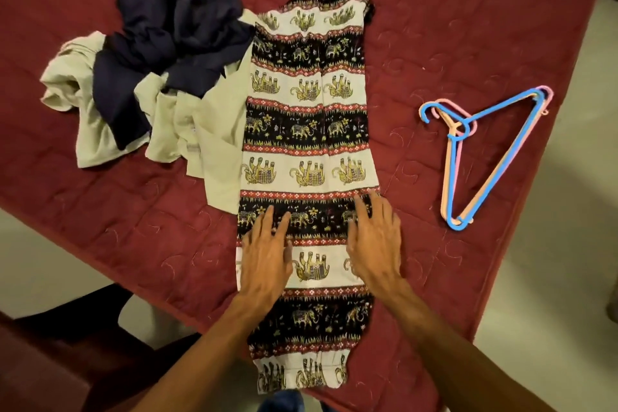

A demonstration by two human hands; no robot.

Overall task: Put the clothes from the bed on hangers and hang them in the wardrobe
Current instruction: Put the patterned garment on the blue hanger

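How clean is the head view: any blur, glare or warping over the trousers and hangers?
Head view: warm, dim light, no glare; patterned trousers and hangers read sharp; fingertips of left hand and right hand look slightly smeared; wide-angle lens bows the bed edges; lower-left corner is dark.

Three garments on one maroon bed cover point(434, 10): one elephant-print trousers point(307, 130), centre; one navy garment point(174, 30), far left; one beige garment point(214, 130), left, folds may hide more. Three plastic hangers stacked right: one blue hanger point(452, 177), one pink hanger point(545, 90), one peach hanger point(444, 191). Two hands near: left hand point(264, 264), right hand point(374, 244).
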